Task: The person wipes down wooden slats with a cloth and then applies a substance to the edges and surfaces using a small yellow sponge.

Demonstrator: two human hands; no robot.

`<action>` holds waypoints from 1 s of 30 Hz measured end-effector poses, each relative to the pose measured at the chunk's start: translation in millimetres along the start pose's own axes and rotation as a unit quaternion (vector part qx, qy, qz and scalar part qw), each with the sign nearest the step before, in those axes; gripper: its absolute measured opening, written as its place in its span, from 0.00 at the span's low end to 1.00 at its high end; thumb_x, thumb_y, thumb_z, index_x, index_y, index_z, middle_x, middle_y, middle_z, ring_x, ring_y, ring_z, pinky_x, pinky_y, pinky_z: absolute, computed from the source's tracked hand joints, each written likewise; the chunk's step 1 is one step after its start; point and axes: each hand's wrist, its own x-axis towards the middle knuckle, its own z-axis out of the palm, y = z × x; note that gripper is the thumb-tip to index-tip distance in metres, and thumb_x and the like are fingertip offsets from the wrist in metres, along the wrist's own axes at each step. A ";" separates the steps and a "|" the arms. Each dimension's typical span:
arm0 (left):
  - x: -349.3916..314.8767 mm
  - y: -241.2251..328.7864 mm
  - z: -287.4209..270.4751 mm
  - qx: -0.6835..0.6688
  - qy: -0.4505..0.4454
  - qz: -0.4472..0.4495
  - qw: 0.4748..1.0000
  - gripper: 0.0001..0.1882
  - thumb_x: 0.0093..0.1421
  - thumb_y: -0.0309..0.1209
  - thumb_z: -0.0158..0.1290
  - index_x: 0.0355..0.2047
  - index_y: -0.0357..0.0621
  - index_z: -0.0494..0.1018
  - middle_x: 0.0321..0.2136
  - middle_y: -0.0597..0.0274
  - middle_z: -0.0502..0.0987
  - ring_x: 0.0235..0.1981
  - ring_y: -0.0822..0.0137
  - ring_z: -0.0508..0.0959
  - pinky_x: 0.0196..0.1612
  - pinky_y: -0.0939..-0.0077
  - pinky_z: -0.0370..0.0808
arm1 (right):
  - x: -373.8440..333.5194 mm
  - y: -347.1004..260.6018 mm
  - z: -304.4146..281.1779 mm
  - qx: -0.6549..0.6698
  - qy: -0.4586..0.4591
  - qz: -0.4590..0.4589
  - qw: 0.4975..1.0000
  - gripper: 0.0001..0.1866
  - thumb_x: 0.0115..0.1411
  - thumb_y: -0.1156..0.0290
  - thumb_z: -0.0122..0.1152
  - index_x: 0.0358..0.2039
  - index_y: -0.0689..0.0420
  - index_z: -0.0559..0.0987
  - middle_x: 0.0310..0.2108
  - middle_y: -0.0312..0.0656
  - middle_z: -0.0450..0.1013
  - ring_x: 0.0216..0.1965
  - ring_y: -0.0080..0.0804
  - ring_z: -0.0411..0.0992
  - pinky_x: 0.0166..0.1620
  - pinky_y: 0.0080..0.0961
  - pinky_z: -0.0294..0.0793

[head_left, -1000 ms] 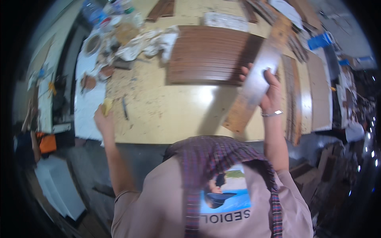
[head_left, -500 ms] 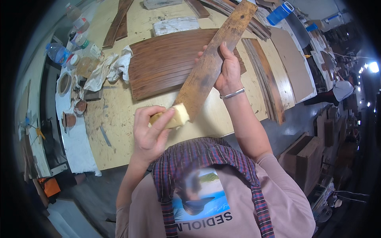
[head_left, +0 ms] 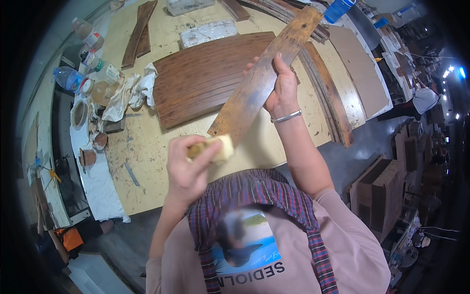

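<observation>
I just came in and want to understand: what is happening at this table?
A person's right hand holds a long, worn wooden board slanting above the table. The left hand holds a pale yellow, sponge-like block at the board's near end. Beyond, brown wooden strips lie side by side.

Plastic bottles (head_left: 68, 79) near white cloth (head_left: 143, 89)

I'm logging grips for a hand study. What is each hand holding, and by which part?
The left hand holds a pale yellow block by its left part; the right hand holds a long wooden board around its middle.
</observation>
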 end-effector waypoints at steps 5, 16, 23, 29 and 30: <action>-8.8 -22.7 -8.6 -0.008 0.033 -0.114 0.993 0.27 0.46 0.16 0.56 0.49 0.46 0.78 0.43 0.54 0.73 0.44 0.54 0.72 0.48 0.62 0.71 | -1.4 -1.6 -9.1 0.005 0.004 0.017 1.000 0.22 0.70 0.54 0.47 0.50 0.63 0.68 0.42 0.51 0.73 0.41 0.48 0.76 0.47 0.51 0.78; -0.2 -22.8 -13.9 -0.056 0.064 -0.094 0.992 0.25 0.49 0.17 0.58 0.50 0.39 0.76 0.43 0.52 0.74 0.42 0.57 0.74 0.46 0.69 0.72 | -3.5 -31.8 7.5 -0.181 -0.147 0.047 0.971 0.19 0.68 0.65 0.54 0.53 0.64 0.68 0.45 0.52 0.74 0.41 0.50 0.79 0.41 0.42 0.84; 18.1 15.1 6.5 -0.156 -0.047 0.089 0.983 0.29 0.40 0.23 0.66 0.48 0.45 0.78 0.38 0.55 0.76 0.36 0.56 0.75 0.39 0.64 0.74 | 3.6 -12.7 33.4 -0.179 -0.120 0.083 0.973 0.11 0.65 0.78 0.53 0.45 0.72 0.70 0.34 0.53 0.75 0.28 0.47 0.81 0.29 0.37 0.86; 43.7 -21.8 11.0 -0.025 0.044 0.003 0.999 0.27 0.42 0.20 0.64 0.47 0.46 0.79 0.38 0.57 0.76 0.38 0.56 0.75 0.39 0.64 0.74 | -5.2 -1.2 37.0 -0.166 -0.146 0.129 0.967 0.12 0.66 0.76 0.53 0.47 0.70 0.70 0.33 0.53 0.75 0.29 0.48 0.80 0.30 0.39 0.85; 46.4 -24.2 10.0 -0.023 0.072 -0.030 0.997 0.27 0.42 0.20 0.64 0.47 0.45 0.78 0.38 0.57 0.77 0.38 0.56 0.75 0.39 0.64 0.74 | -7.0 0.8 36.2 -0.157 -0.136 0.145 0.967 0.13 0.66 0.76 0.53 0.47 0.70 0.70 0.33 0.52 0.75 0.29 0.48 0.80 0.31 0.39 0.85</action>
